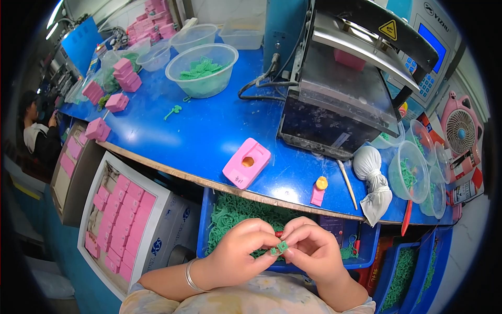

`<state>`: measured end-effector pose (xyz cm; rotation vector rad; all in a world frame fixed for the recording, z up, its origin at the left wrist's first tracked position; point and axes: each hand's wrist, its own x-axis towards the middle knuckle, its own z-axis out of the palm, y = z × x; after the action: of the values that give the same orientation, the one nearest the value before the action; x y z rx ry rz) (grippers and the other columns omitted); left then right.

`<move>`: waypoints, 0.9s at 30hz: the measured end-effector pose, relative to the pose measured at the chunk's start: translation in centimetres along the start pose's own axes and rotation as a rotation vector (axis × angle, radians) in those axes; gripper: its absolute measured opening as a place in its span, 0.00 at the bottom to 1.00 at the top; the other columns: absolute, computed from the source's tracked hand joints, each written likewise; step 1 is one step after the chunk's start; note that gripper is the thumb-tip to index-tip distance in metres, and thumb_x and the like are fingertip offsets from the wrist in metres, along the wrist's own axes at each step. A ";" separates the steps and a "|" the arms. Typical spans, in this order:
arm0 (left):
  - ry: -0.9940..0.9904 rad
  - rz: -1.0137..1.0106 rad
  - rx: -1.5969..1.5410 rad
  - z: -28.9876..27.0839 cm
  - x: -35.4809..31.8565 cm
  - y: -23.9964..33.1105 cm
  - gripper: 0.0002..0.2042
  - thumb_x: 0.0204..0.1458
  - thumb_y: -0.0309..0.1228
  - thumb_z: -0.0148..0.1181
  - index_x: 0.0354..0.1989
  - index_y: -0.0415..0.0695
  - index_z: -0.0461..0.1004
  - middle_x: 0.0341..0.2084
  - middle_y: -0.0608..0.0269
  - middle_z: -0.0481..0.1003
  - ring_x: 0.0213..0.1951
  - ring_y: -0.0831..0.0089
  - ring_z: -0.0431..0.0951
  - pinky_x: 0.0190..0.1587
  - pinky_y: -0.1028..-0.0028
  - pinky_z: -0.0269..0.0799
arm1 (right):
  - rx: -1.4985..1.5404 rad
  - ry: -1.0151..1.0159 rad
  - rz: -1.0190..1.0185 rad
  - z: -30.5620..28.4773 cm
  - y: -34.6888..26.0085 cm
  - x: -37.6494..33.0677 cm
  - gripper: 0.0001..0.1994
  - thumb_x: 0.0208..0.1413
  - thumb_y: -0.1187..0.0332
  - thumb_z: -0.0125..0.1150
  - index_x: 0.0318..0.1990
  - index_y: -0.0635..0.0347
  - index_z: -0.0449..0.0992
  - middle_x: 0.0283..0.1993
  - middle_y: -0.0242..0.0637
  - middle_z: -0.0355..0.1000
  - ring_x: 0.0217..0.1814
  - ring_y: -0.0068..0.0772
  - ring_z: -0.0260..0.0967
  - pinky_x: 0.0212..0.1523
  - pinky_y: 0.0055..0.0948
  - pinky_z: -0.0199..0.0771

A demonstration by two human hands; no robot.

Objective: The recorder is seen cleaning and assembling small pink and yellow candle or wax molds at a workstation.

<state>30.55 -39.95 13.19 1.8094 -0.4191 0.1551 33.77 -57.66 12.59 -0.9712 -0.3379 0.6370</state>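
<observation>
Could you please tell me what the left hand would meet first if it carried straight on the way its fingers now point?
The left hand points rightward; its fingertips already pinch the small green piece, with the right hand directly behind it.

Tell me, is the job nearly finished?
Probably not. Done: green pieces fill the bowl on the table. In hand: both hands, left hand and right hand, pinch one small green piece. Left: a bin under them holds plenty more green pieces.
</observation>
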 end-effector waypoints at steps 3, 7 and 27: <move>0.046 0.131 0.214 -0.1 0.0 0.0 0.10 0.36 0.21 0.65 0.29 0.40 0.74 0.25 0.60 0.69 0.27 0.68 0.70 0.30 0.72 0.66 | -0.390 0.056 -0.215 0.0 0.1 -0.1 0.08 0.47 0.81 0.59 0.37 0.65 0.73 0.41 0.39 0.64 0.39 0.26 0.66 0.35 0.21 0.68; 0.129 0.186 0.273 0.0 -0.2 0.2 0.11 0.34 0.20 0.64 0.29 0.40 0.75 0.24 0.62 0.68 0.27 0.67 0.70 0.29 0.72 0.66 | -0.543 0.132 -0.264 0.2 0.0 -0.4 0.07 0.45 0.80 0.61 0.33 0.64 0.75 0.35 0.39 0.70 0.37 0.28 0.68 0.36 0.23 0.68; 0.360 0.018 0.206 -2.0 -1.5 -1.3 0.09 0.47 0.24 0.56 0.18 0.40 0.65 0.17 0.60 0.66 0.21 0.71 0.65 0.25 0.75 0.61 | -0.720 0.965 -1.084 -7.5 -12.2 -3.0 0.05 0.63 0.70 0.40 0.39 0.62 0.58 0.29 0.37 0.64 0.21 0.21 0.61 0.20 0.17 0.63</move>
<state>29.86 -37.44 12.07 1.9292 -0.1669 0.5442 39.71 -69.43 19.00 -1.4447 -0.1648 -1.0066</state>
